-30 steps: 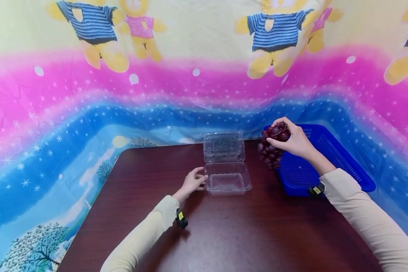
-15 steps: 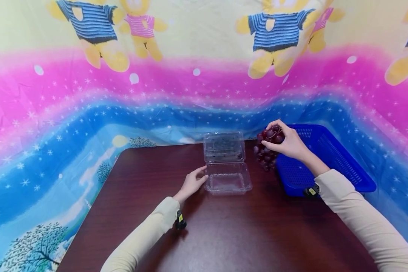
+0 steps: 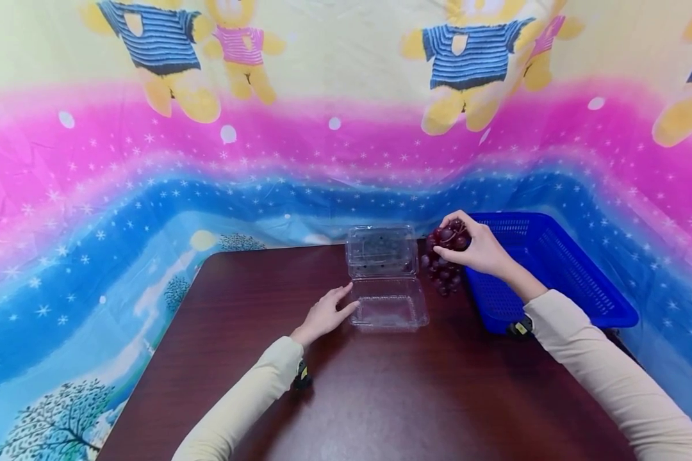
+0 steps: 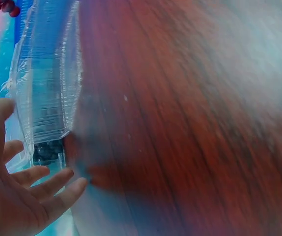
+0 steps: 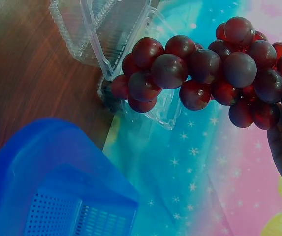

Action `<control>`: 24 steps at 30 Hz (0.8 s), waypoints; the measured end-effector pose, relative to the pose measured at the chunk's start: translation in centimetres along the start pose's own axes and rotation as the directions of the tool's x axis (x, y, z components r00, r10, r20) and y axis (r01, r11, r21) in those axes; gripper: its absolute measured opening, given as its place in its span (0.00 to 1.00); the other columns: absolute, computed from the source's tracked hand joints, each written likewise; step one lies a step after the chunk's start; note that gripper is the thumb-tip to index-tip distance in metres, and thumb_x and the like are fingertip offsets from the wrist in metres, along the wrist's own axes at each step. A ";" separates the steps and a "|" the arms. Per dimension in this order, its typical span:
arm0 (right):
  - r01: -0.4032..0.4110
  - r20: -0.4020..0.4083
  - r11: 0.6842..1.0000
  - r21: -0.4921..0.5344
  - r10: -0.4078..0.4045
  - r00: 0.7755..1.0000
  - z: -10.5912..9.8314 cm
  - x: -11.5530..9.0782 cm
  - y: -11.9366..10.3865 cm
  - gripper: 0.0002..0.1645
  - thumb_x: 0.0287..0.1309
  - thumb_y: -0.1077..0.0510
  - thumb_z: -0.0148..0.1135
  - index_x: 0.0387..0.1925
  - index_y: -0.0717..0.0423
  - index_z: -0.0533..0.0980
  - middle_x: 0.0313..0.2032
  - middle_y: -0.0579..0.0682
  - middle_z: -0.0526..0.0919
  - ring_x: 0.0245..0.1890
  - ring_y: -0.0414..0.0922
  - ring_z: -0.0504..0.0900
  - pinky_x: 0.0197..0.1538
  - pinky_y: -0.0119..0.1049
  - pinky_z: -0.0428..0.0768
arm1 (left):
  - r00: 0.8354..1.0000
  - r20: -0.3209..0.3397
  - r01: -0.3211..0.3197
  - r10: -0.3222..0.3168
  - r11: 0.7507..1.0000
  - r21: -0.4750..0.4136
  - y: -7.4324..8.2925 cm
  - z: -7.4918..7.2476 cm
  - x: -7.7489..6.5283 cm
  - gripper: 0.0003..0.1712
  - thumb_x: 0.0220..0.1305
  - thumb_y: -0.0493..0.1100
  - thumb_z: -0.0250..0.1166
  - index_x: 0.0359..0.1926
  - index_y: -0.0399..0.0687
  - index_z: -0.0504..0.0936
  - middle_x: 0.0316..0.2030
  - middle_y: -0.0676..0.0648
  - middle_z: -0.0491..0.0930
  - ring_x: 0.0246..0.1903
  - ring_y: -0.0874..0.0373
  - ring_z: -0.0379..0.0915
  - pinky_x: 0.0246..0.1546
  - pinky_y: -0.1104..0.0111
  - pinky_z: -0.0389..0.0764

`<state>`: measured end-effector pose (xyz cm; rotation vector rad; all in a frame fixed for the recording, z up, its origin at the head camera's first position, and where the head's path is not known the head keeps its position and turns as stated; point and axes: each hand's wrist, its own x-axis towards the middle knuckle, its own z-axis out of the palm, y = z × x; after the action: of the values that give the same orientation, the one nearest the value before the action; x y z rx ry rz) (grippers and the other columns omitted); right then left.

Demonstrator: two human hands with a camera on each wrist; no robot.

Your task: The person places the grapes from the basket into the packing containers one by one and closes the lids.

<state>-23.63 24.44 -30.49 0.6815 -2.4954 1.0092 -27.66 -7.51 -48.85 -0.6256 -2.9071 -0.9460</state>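
Right hand: grip clamped on the upper part of a bunch of red grapes, thumb on the near side and fingers curled over the top; the bunch hangs below the hand, between the clear plastic clamshell container and the blue plastic basket, its right side overlapping the basket's left rim in the head view. Left hand: grip apart, fingers extended and spread, with thumb and fingertips at the container's left edge; whether they touch it cannot be told. The container sits with its lid raised along the far side; its base rests on the dark brown, wood-grained desk, near the far edge. The basket, with slotted walls and a perforated bottom, stands at the right end of the desk. Both arms wear cream sleeves, with a small black wrist camera at each cuff; a cloth backdrop printed with bears and snowflakes hangs behind.
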 end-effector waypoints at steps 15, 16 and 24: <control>-0.001 0.030 1.000 0.017 0.001 1.000 2.3 0.9 1.9 0.25 0.46 0.58 0.71 0.47 0.51 0.70 0.33 0.51 0.82 0.26 0.37 0.77 0.28 0.32 0.74 | 1.000 0.006 -0.017 0.017 0.972 0.235 -0.1 0.5 -0.3 0.38 0.64 0.68 0.46 0.71 0.61 0.54 0.68 0.42 0.57 0.60 0.39 0.64 0.50 0.48 0.73; -0.004 0.028 1.000 0.019 0.003 1.000 2.6 1.0 2.5 0.26 0.46 0.57 0.71 0.47 0.49 0.70 0.34 0.51 0.82 0.26 0.38 0.77 0.28 0.33 0.75 | 1.000 0.009 -0.015 0.013 0.972 0.236 -0.1 0.5 -0.3 0.38 0.64 0.68 0.46 0.71 0.62 0.54 0.68 0.42 0.57 0.60 0.39 0.64 0.50 0.48 0.73; 0.024 0.032 0.998 0.051 -0.025 0.999 3.5 1.4 3.4 0.25 0.46 0.52 0.71 0.46 0.43 0.70 0.35 0.50 0.81 0.28 0.42 0.79 0.28 0.34 0.78 | 1.000 0.023 -0.007 0.001 0.963 0.269 -0.2 0.4 -0.3 0.41 0.62 0.73 0.42 0.71 0.64 0.51 0.69 0.43 0.55 0.62 0.43 0.61 0.50 0.50 0.74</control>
<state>-27.18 23.60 -34.01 0.7479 -2.4904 1.0639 -27.39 -7.55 -49.39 -0.6252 -2.9756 -0.5292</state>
